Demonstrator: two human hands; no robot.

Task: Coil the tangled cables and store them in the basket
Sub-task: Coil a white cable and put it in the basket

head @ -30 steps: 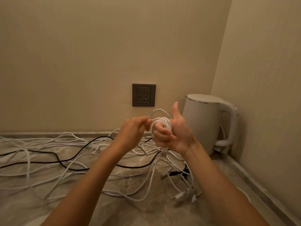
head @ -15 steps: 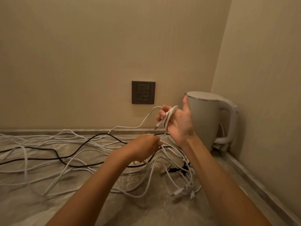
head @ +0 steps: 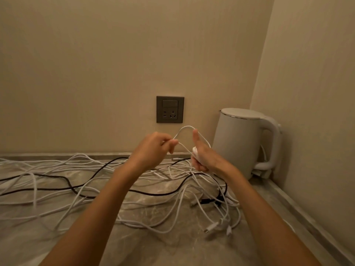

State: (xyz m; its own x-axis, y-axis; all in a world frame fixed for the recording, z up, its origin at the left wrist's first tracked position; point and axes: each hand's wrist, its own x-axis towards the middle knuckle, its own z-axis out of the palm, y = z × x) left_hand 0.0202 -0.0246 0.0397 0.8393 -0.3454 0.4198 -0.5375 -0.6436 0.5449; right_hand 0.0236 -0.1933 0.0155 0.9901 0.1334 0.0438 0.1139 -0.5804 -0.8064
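We see the left hand [head: 153,150] up level with the right hand [head: 209,162] above the marble tabletop [head: 172,246]. Half a second ago it was low over the tangle, fetching slack. Its grip pinches a white cable [head: 187,127] between thumb and fingertips, and the strand arcs from there over the right thumb, which stands upright.

The right hand's grip is curled round a small coil [head: 195,153] of the same cable, held against the palm in front of the electric kettle [head: 242,146]. We judge that another turn is about to be laid on. The coil appears to hold only a few turns, though the palm hides most of it.

The right hand has also dropped from the height of the kettle's lid to about mid-body. A second ago the two hands were close together with the cable wound round the right fingers, so what we see is one cycle of pull and wrap.

The task is still at an early stage. The tangle of white cables [head: 57,169] lies spread across the tabletop, with a black cable [head: 80,187] threaded through it. A cluster of connectors [head: 212,226] lies loose near the right forearm. The wall socket [head: 170,109] behind the hands has nothing plugged into it. The basket is nowhere in view.
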